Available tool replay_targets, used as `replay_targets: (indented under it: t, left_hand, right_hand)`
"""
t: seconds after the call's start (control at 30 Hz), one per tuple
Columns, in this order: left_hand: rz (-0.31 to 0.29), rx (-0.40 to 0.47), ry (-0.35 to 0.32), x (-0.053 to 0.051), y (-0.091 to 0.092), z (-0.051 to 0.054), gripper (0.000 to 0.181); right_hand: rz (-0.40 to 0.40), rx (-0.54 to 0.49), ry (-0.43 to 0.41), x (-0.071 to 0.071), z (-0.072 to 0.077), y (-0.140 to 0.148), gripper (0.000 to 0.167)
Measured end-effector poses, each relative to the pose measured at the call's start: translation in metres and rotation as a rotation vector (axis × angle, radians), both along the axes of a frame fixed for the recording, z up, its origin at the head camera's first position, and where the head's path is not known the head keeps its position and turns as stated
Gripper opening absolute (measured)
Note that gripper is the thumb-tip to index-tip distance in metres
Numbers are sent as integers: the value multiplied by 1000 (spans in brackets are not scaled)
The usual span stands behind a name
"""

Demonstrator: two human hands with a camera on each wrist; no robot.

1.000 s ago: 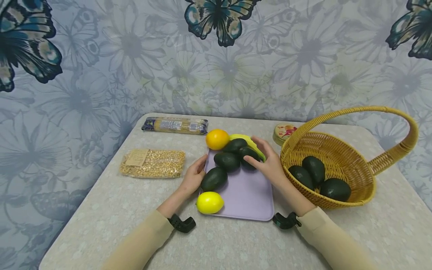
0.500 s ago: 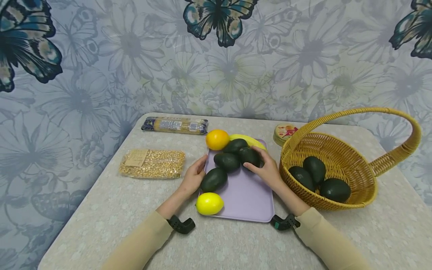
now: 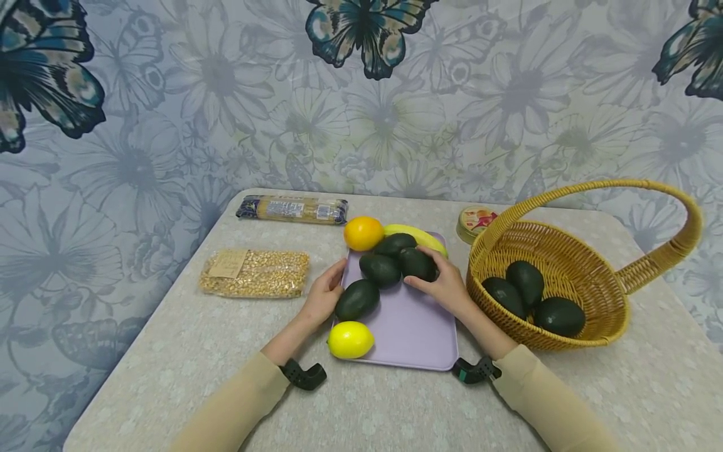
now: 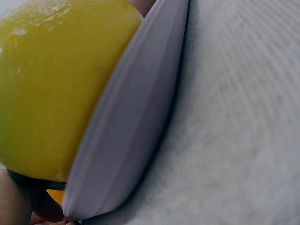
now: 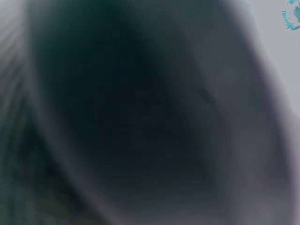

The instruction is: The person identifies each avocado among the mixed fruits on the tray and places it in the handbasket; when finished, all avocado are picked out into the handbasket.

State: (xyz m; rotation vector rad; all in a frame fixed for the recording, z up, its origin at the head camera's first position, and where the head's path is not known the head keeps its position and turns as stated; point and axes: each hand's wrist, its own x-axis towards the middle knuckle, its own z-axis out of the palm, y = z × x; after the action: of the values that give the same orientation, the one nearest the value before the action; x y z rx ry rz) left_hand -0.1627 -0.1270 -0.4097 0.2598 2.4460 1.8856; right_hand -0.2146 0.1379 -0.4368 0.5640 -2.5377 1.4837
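On the lilac tray (image 3: 420, 333), the right hand (image 3: 443, 285) curls its fingers and thumb round the rightmost dark avocado (image 3: 417, 264). Two more avocados touch it on the left, with a banana (image 3: 415, 237) and an orange (image 3: 364, 233) behind them. At the tray's left edge rests the left hand (image 3: 323, 298), fingers extended, next to the nearest avocado (image 3: 358, 300). A lemon (image 3: 351, 339) lies at the near left corner; in the left wrist view the lemon (image 4: 61, 89) fills the left side beside the tray's wall (image 4: 126, 117). The right wrist view is dark and blurred.
A wicker basket (image 3: 612, 314) with three avocados stands right of the tray, its handle arching high. Behind it is a round tin (image 3: 474, 223). To the left lie a bag of corn kernels (image 3: 271, 274) and a pasta packet (image 3: 294, 209). A patterned wall rises behind the table.
The right hand has moved down and inward from above the banana, closing round the rightmost avocado. The left hand has stayed at the tray's edge.
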Motion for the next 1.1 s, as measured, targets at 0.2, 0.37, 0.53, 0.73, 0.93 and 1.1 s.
replay_targets:
  t: [0.2,0.37,0.53,0.73,0.93,1.1]
  left_hand:
    - [7,-3,-4,-1,0,-1,52]
    - [0,11,24,-1,0,-3,52]
    - [-9,17,30,-1,-1,-2,51]
    - [-2,16,28,-8,-2,-16,53]
    - [25,6,25,-18,-5,-35,54]
    - [27,3,28,-17,-5,-34,54]
  right_hand:
    - [70,-67,14,12,25,-4,70]
    - [176,-103,43,33,60,-4,66]
    - [277,-99,124,55,88,12,69]
    - [294,-17,256,80,108,52,76]
    - [135,160,273,84,99,115,80]
    - [-23,328,141,87,91,158,75]
